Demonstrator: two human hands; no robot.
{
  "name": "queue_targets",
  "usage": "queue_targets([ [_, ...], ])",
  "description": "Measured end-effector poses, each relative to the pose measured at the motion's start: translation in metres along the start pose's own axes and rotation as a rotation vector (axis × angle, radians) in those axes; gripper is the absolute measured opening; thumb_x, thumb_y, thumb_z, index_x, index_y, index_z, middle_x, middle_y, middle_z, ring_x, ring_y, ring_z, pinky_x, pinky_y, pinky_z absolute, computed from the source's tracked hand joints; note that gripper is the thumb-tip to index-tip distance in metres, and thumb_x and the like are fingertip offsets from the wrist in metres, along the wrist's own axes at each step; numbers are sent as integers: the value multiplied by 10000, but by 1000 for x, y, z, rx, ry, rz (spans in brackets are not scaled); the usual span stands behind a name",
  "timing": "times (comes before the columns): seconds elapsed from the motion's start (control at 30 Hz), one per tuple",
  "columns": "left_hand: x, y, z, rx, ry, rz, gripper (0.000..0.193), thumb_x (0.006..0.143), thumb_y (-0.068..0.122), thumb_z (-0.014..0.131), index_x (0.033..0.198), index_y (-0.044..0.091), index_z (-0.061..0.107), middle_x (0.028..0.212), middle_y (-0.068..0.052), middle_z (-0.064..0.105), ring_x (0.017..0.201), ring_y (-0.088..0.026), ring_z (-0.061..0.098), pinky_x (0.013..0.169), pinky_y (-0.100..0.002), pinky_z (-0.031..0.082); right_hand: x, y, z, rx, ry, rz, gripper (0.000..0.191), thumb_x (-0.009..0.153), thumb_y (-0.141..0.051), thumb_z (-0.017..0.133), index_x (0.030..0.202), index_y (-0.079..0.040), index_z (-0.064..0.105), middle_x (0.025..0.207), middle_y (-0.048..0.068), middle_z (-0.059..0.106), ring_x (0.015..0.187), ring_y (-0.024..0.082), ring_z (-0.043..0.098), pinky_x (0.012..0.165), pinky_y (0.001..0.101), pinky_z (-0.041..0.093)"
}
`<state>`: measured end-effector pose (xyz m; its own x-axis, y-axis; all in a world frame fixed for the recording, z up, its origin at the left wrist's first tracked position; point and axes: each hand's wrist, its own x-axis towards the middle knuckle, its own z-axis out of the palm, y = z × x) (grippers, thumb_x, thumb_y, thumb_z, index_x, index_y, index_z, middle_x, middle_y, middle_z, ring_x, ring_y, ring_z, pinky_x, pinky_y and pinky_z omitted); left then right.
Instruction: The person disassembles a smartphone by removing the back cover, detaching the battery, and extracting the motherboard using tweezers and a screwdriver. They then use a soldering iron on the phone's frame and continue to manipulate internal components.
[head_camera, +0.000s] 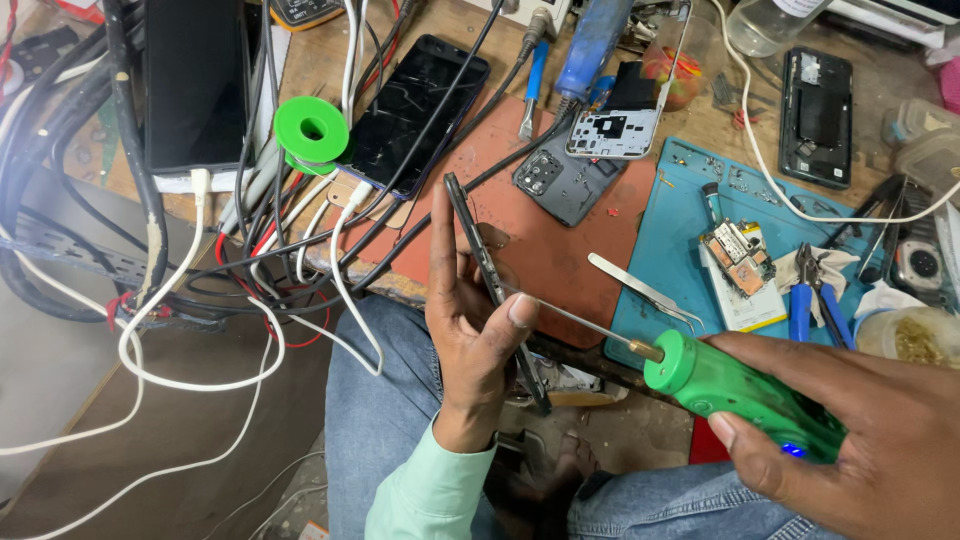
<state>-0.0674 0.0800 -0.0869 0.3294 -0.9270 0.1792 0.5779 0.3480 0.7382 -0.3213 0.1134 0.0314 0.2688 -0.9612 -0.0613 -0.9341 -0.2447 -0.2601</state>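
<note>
My left hand (468, 330) grips a thin black phone (478, 248) edge-on, thumb pressed against its side. My right hand (860, 430) holds a green electric screwdriver (735, 388); its thin metal bit (585, 325) reaches left and touches the phone's edge right at my left thumb. Both hands hover over my lap in blue jeans, just in front of the bench edge.
A brown mat (545, 235) and a blue mat (690, 215) cover the bench. On them lie a phone back cover (565, 180), a phone frame (625, 120), tweezers (645, 290), a circuit board (738, 258), blue pliers (812, 295). A green spool (311, 130), another phone (412, 110) and tangled cables (200, 260) sit left.
</note>
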Motion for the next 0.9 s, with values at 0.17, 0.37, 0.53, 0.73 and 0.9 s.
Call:
queue_targets([
  [0.17,-1,-3,-4,5,-23,10,1166,806,328,881,1704,35,198,1197,-42,608,1131,-178,604,1006,-307,491,-1,-2,2,55,20,-60,592,717,-568,804,1182,-203,798,879,31,827,743,158,761,684,312,651],
  [0.37,1,-3,-4,21,-26,34,1146,821,302,861,1724,20,214,1220,-40,603,1139,-171,596,1005,-300,480,-1,-5,3,42,5,-22,587,715,-571,804,1178,-211,802,898,29,829,750,158,762,692,310,651],
  [0.53,1,3,-2,-19,-7,-16,1117,792,265,835,1677,41,192,1334,-34,602,1224,-138,590,1026,-267,472,-1,-7,3,69,54,-87,559,734,-537,807,1174,-191,794,887,30,820,740,150,754,673,299,644],
  [0.73,1,2,-2,18,-6,-3,1109,801,250,834,1695,46,210,1266,-29,586,1121,-126,567,954,-250,459,1,-9,3,35,37,-11,580,689,-514,830,1166,-185,797,891,46,818,740,166,758,690,315,641],
  [0.9,-1,-3,-4,22,-11,9,1126,817,247,845,1723,38,210,1160,-18,552,1026,-133,545,914,-266,449,1,-9,3,55,70,-69,563,704,-498,817,1161,-170,790,888,50,815,736,166,754,680,311,636],
])
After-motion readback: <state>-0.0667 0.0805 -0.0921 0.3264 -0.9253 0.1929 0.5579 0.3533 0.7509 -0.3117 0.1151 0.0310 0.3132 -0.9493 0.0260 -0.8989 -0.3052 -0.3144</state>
